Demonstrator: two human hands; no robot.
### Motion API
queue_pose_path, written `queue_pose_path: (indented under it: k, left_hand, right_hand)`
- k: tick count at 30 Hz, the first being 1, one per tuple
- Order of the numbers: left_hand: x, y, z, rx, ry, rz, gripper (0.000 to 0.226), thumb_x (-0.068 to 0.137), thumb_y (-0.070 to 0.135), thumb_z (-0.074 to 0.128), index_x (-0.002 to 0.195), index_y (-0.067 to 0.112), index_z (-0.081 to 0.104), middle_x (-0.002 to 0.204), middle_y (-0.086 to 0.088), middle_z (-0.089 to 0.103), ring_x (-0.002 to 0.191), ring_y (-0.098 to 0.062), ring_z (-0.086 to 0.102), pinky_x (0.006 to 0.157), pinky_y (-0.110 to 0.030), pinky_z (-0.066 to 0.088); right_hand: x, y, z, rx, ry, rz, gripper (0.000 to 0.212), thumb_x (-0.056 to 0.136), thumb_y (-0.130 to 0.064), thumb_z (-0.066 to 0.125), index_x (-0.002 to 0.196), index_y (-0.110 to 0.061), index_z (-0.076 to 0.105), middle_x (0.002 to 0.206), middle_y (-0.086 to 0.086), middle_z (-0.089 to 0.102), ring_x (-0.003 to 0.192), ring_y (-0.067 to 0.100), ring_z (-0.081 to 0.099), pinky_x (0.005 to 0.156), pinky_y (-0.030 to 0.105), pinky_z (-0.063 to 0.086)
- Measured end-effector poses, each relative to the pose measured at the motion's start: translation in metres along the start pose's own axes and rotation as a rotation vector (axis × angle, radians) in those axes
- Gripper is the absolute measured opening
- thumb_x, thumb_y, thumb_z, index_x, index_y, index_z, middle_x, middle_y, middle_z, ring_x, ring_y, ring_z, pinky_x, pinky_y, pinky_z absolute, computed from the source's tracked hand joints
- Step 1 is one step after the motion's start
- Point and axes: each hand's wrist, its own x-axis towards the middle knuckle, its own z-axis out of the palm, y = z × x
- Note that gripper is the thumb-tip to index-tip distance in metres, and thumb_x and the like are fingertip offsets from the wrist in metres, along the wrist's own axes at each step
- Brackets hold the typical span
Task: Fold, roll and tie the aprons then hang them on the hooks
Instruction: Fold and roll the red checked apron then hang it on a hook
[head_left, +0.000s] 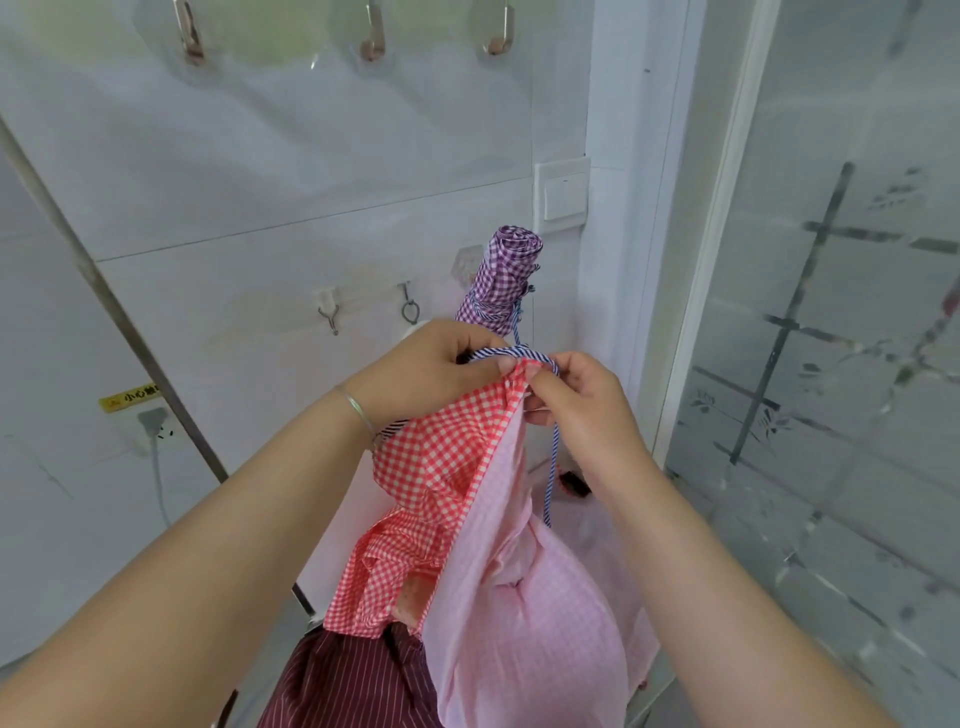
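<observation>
The red checked apron (441, 467) hangs limp from my hands in the middle, near me, light and floppy, so I judge it will slump unless I hold it at the bunched top edge by the blue striped strap (514, 354). My left hand (421, 369) grips that gathered top with curled fingers; my right hand (576, 400) pinches the cloth and strap just beside it. A purple rolled apron (501, 280) already hangs beyond, with small hooks (330, 312) to its left.

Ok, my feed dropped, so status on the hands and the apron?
Left hand and right hand both pinching the red checked apron at its striped strap. Apron unrolled, hanging loose. Purple checked roll already tied, up by the wall hooks. Nothing in the way.
</observation>
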Motion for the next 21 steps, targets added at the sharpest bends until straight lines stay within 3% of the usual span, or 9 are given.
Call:
queue_pose_path:
  k: [2,5,7,11,13,16,18,21]
  left_hand:
    - [0.002,0.002,0.002,0.002,-0.006,0.012,0.018,0.097,0.022,0.055,0.102,0.017,0.072,0.093,-0.005,0.073,0.084,-0.022,0.068,0.08,-0.039,0.056]
    - [0.005,0.001,0.001,0.02,-0.044,0.019,0.022,0.1,0.022,0.05,0.107,0.013,0.069,0.096,-0.009,0.071,0.088,-0.03,0.067,0.083,-0.05,0.053]
    - [0.008,0.004,-0.001,0.025,-0.094,0.035,0.022,0.101,0.022,0.047,0.102,0.014,0.068,0.092,-0.003,0.071,0.083,-0.022,0.067,0.082,-0.043,0.055]
    - [0.018,0.013,-0.003,0.05,-0.172,0.066,0.018,0.101,0.017,0.046,0.098,0.026,0.061,0.086,0.017,0.065,0.079,0.003,0.06,0.075,-0.016,0.046]
    - [0.028,0.01,0.002,0.098,-0.091,0.063,0.012,0.098,0.019,0.054,0.109,0.024,0.054,0.092,0.013,0.064,0.081,0.002,0.059,0.077,-0.018,0.045]
    - [0.036,0.006,0.01,0.145,0.135,0.07,0.036,0.086,0.025,0.07,0.108,0.017,0.044,0.094,0.008,0.057,0.076,0.001,0.052,0.067,-0.015,0.041]
    - [0.036,0.001,0.015,0.201,0.142,0.084,0.039,0.081,0.03,0.075,0.103,0.016,0.045,0.094,0.01,0.052,0.076,0.0,0.047,0.063,-0.01,0.038]
    - [0.038,-0.007,0.028,0.286,0.108,0.109,0.026,0.084,0.032,0.072,0.094,0.023,0.05,0.087,0.018,0.05,0.074,0.004,0.046,0.063,-0.009,0.033]
  right_hand:
    - [-0.002,-0.002,0.001,0.072,0.003,0.021,0.007,0.095,-0.012,0.055,0.096,-0.005,0.057,0.082,0.007,0.068,0.065,0.008,0.065,0.057,0.02,0.051]
    - [-0.004,-0.001,-0.001,0.118,0.004,0.031,0.009,0.095,-0.018,0.058,0.094,-0.009,0.057,0.084,0.008,0.066,0.063,0.01,0.062,0.055,0.022,0.048]
    - [-0.004,0.0,-0.003,0.175,-0.028,0.056,0.01,0.094,-0.019,0.061,0.096,-0.01,0.057,0.082,0.006,0.065,0.057,0.011,0.058,0.054,0.024,0.046]
    - [-0.001,-0.008,-0.008,0.209,-0.104,0.112,0.009,0.093,-0.017,0.061,0.094,-0.009,0.064,0.074,0.003,0.064,0.053,0.011,0.055,0.051,0.023,0.042]
    - [0.003,-0.012,-0.011,0.178,-0.061,0.101,0.012,0.093,-0.014,0.06,0.084,-0.008,0.065,0.066,0.003,0.062,0.052,0.012,0.053,0.05,0.022,0.042]
    - [0.011,-0.018,-0.02,0.167,0.071,0.055,0.016,0.092,-0.012,0.06,0.076,-0.009,0.064,0.062,0.004,0.062,0.05,0.012,0.053,0.047,0.02,0.042]
    - [0.018,-0.021,-0.033,0.186,0.162,0.02,0.019,0.092,-0.013,0.06,0.074,-0.012,0.062,0.062,0.001,0.063,0.049,0.009,0.055,0.047,0.02,0.044]
    - [0.027,-0.028,-0.061,0.231,0.275,-0.035,0.022,0.094,-0.012,0.058,0.072,-0.015,0.06,0.059,-0.004,0.064,0.048,0.007,0.056,0.045,0.018,0.044]
